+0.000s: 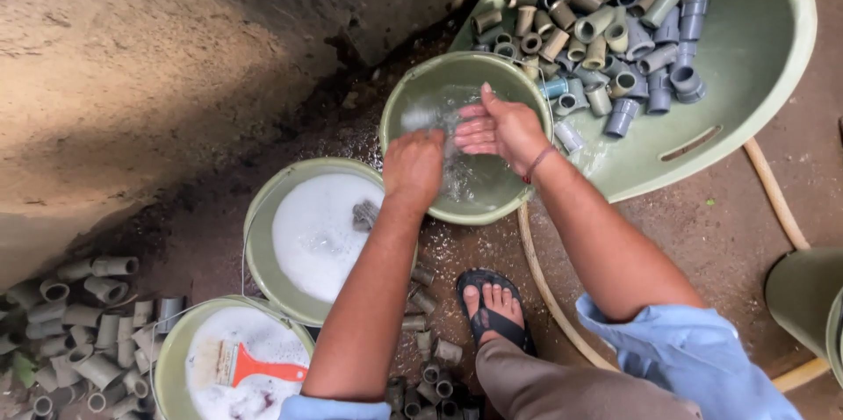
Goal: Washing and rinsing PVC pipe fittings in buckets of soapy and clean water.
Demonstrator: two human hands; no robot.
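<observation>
Both my hands are down in a round green bowl [395, 95] of clear water. My left hand [413, 165] is curled over the water at the bowl's near left side, and what it grips is hidden under it. My right hand [500, 126] lies beside it with its fingers stretched flat toward the left, touching the splashing water. Whatever is between the hands is blurred by the moving water. A thread band circles my right wrist.
A large green tub [755, 60] behind the bowl holds several grey and tan pipe fittings [615, 34]. Two green buckets [263, 227] of soapy foam stand left; the nearer bucket [171, 354] holds an orange-handled brush [259, 370]. More fittings [79, 332] are piled left. My sandalled foot [492, 306] and a hose [773, 192] are near.
</observation>
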